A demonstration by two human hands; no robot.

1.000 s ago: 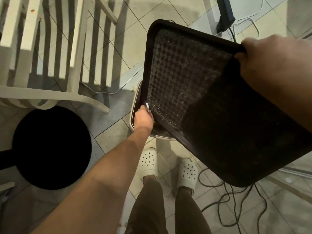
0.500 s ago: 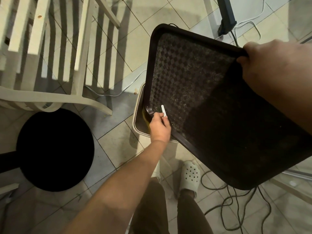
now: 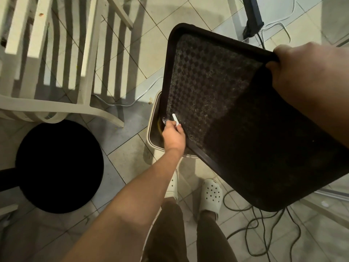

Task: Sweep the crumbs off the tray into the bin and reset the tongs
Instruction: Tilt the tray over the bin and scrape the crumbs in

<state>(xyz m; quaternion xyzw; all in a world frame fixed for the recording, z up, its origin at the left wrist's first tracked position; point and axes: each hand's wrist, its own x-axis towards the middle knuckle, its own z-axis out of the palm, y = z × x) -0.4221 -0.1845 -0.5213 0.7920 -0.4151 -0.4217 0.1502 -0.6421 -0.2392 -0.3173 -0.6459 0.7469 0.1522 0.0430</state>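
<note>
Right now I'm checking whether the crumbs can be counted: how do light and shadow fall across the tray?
Head view: the tray is lit on its upper left, where pale specks show on the checkered surface; its lower right lies in deep shadow, hiding any crumbs. The right hand at the rim looks soft and large. The left hand is sharper. Floor lines bow: wide-angle distortion.

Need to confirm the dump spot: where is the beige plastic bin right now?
In the head view, the beige plastic bin stands on the tiled floor at centre, under the tilted dark tray's lower corner, beside the left hand.
</note>
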